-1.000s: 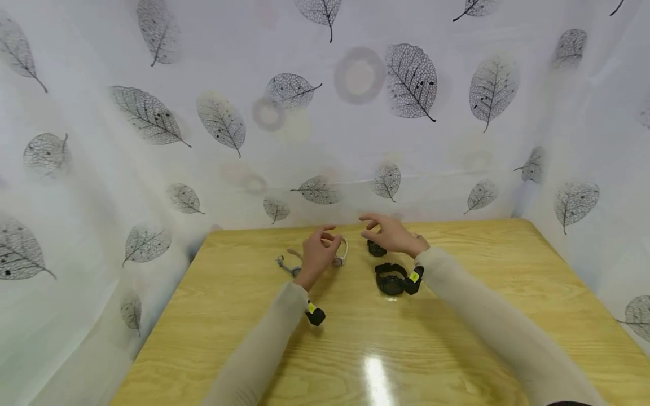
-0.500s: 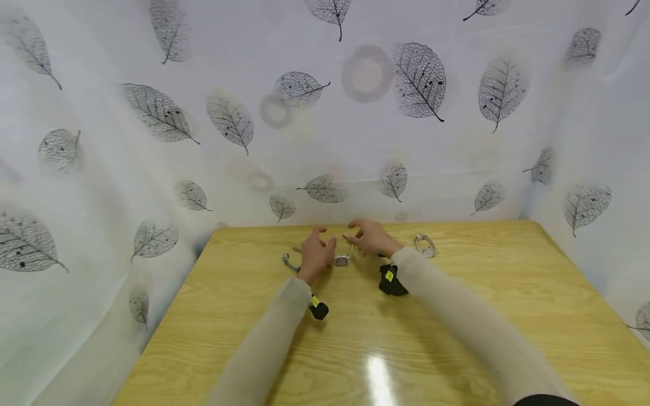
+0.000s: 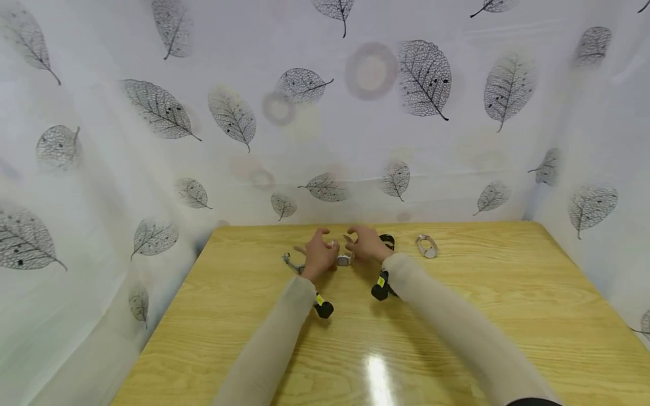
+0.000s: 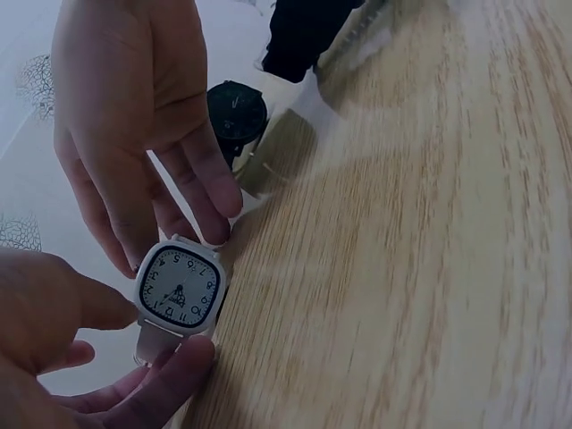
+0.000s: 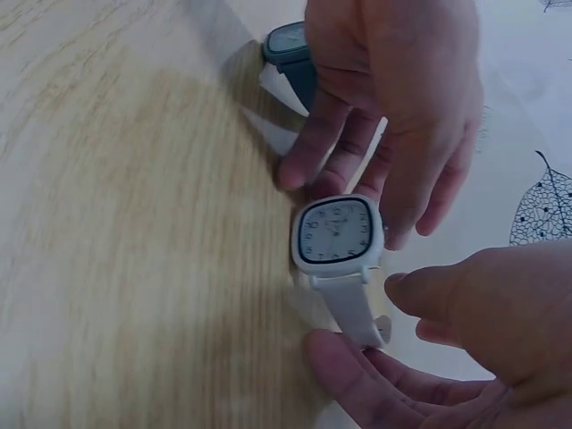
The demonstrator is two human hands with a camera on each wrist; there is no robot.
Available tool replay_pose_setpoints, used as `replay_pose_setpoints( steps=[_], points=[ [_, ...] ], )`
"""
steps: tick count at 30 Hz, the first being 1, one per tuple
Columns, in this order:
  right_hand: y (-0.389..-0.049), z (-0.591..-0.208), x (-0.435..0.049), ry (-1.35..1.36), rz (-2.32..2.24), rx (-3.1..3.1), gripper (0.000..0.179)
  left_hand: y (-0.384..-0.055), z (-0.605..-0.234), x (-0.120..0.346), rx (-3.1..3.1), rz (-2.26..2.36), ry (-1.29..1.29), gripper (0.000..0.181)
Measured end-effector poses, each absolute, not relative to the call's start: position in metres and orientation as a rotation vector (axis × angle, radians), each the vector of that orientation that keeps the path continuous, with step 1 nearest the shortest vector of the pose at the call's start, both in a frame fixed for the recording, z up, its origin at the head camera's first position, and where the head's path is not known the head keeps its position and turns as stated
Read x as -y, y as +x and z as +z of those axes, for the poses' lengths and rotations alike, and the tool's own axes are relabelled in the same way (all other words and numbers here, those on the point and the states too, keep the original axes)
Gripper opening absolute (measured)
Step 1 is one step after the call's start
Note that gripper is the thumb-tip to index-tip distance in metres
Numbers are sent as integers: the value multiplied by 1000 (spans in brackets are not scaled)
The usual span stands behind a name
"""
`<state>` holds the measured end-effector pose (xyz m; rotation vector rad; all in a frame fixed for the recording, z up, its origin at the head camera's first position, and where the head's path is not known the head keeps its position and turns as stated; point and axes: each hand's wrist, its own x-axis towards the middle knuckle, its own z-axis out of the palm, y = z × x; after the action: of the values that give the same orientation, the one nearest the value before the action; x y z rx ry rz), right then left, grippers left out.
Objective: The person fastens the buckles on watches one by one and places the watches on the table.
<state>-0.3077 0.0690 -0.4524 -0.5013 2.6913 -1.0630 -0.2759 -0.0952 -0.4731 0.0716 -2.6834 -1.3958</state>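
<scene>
A white wristwatch (image 3: pixel 343 260) with a squarish case stands face-up between both hands near the table's far edge; its dial (image 4: pixel 180 288) shows clearly in the wrist views. My left hand (image 3: pixel 319 256) holds it from the left, thumb at the case edge and fingers around one strap half. From the right, my right hand (image 3: pixel 368 243) has thumb and fingers around the other strap half (image 5: pixel 350 308). Left of the left hand lies a grey-blue wristwatch (image 3: pixel 293 264), partly covered. Behind the right hand is a black wristwatch (image 3: pixel 387 241).
A pale pink-strapped wristwatch (image 3: pixel 427 247) lies to the right. The wooden table (image 3: pixel 325 355) ends at a leaf-patterned curtain (image 3: pixel 355 141) behind and at both sides. Another black watch is mostly hidden by the right wrist.
My right hand has moved left from above the black watch to the white watch. My left hand has closed in on the white watch from the other side.
</scene>
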Motion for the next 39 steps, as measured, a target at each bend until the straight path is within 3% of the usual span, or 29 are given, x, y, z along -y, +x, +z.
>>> replay_pose_setpoints(
  steps=[17, 28, 39],
  points=[
    [-304, -456, -67, -439, -1118, -2708, 49, -276, -473, 92, 2677, -1449, 78, 53],
    [-300, -462, -66, -492, -1182, -2788, 42, -274, -477, 91, 2569, -1532, 61, 26],
    [-302, -454, -76, -574, -1431, -2659, 45, -277, -468, 104, 2275, -1966, -8, 30]
  ],
)
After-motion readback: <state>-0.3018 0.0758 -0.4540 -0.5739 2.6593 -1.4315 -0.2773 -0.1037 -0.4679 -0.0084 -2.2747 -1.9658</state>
